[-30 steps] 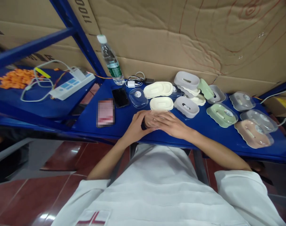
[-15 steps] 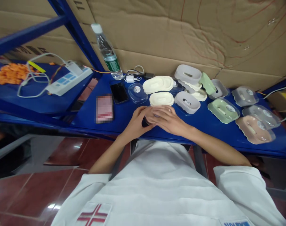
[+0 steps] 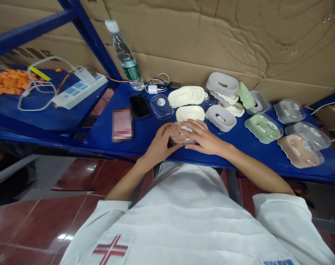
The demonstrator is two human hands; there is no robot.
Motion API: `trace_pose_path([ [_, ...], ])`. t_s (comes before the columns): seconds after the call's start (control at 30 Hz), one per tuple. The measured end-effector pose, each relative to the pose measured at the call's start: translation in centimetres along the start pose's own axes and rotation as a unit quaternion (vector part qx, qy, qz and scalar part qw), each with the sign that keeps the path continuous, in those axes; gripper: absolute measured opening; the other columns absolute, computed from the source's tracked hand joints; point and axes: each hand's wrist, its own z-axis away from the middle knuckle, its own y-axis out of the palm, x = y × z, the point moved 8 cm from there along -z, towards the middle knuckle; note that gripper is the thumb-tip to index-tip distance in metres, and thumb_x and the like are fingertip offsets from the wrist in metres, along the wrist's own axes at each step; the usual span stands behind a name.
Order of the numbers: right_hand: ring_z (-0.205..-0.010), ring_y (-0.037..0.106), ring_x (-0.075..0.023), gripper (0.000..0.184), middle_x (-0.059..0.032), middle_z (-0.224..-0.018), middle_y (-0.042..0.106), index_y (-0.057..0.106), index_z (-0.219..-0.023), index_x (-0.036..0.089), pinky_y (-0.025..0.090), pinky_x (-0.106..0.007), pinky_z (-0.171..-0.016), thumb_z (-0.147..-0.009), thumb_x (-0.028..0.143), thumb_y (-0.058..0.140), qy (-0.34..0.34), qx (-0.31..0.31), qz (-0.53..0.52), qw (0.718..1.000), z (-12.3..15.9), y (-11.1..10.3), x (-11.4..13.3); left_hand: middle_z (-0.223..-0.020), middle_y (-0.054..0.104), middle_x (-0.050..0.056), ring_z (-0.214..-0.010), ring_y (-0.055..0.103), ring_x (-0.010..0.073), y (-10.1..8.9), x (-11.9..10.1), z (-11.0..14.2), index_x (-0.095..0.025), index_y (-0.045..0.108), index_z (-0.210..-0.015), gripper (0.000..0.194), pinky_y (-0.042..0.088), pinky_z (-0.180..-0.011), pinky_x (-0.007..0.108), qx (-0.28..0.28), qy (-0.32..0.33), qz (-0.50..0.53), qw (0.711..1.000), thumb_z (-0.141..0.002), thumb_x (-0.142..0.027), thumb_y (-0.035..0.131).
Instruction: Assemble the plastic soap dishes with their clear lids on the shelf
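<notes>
Pink box (image 3: 176, 137) is held, left hand (image 3: 158, 144) half-curled round one side, right hand (image 3: 204, 137) spread over top, probably to keep it steady. Cream tray (image 3: 190, 113) just beyond the grip.

I see the bare left hand (image 3: 158, 142) curled in a grip, fingers toward one o'clock, thumb toward two; its bare left forearm (image 3: 127, 180) slants toward seven. The bare right hand (image 3: 207, 139) clasps palm down, fingers toward ten, its bare right forearm (image 3: 257, 171) toward four.
</notes>
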Motion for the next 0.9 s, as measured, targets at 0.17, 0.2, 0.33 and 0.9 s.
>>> trace_pose_path([
  [0.17, -0.162, 0.036, -0.0345, 0.058, -0.0146, -0.173, 0.043, 0.041, -0.169, 0.027, 0.034, -0.060, -0.128, -0.114, 0.046, 0.043, 0.008, -0.037, -0.010, 0.999, -2.6, -3.6, -1.2, -0.156, 0.053, 0.016, -0.141, 0.060, 0.0387, -1.9, -0.9, 2.5, -0.028, 0.044, -0.158, 0.070, 0.055, -0.114, 0.056, 0.022, -0.020, -0.115, 0.993, -0.098, -0.045, 0.076],
  [0.2, -0.161, 0.037, -0.0356, 0.057, -0.0152, -0.173, 0.043, 0.043, -0.168, 0.025, 0.034, -0.061, -0.128, -0.114, 0.045, 0.043, 0.017, -0.044, 0.016, 0.999, -3.8, -4.0, -1.7, -0.156, 0.053, 0.017, -0.139, 0.061, 0.0392, -2.5, -1.0, 3.2, -0.027, 0.044, -0.158, 0.069, 0.056, -0.112, 0.056, 0.027, -0.027, -0.133, 0.990, -0.099, -0.046, 0.075],
  [0.33, -0.156, 0.042, -0.0432, 0.058, -0.0209, -0.171, 0.044, 0.049, -0.162, 0.015, 0.034, -0.065, -0.125, -0.111, 0.043, 0.052, 0.032, -0.030, 0.122, 0.992, -9.9, -2.6, -3.2, -0.154, 0.056, 0.019, -0.139, 0.060, 0.0424, -4.6, -0.9, 6.0, -0.024, 0.045, -0.155, 0.069, 0.053, -0.112, 0.061, 0.011, -0.051, -0.184, 0.981, -0.099, -0.052, 0.073],
  [0.9, -0.132, 0.061, -0.0351, 0.047, -0.0195, -0.144, 0.070, 0.066, -0.145, 0.010, 0.045, -0.051, -0.109, -0.104, 0.006, 0.044, 0.081, -0.007, 0.191, 0.978, -11.2, -2.3, -6.5, -0.145, 0.057, 0.027, -0.134, 0.062, 0.0467, -5.9, 3.4, 3.6, -0.015, 0.048, -0.151, 0.068, 0.055, -0.105, 0.061, -0.146, -0.095, -0.244, 0.954, -0.099, -0.053, 0.069],
])
